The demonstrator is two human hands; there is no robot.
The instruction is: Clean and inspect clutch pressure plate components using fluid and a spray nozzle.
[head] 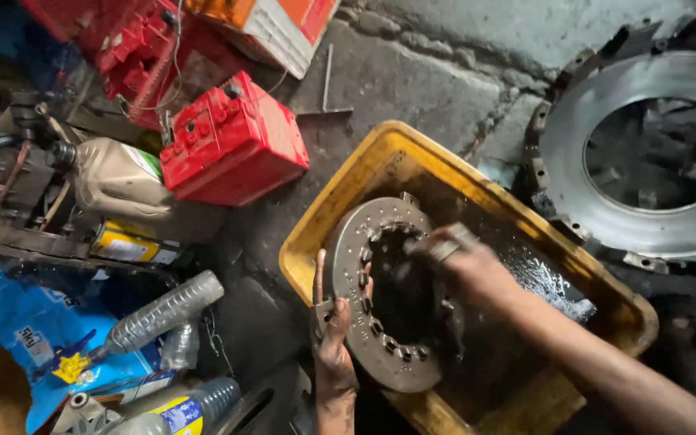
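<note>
Head-camera view of the worker's own limbs. Left hand (333, 338): bare, without glove or ring, smeared with dark grease across the back and along the fingers (320, 278). Right hand (469, 270): likewise bare and grimy, wet with oily residue. Both forearms are uncovered; no sleeve, watch or wristband shows in view.

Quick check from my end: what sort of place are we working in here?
Most likely a vehicle repair workshop, on a grimy concrete floor. The left hand and right hand hold a round metal plate over a yellow wash tub; red batteries lie nearby.
</note>
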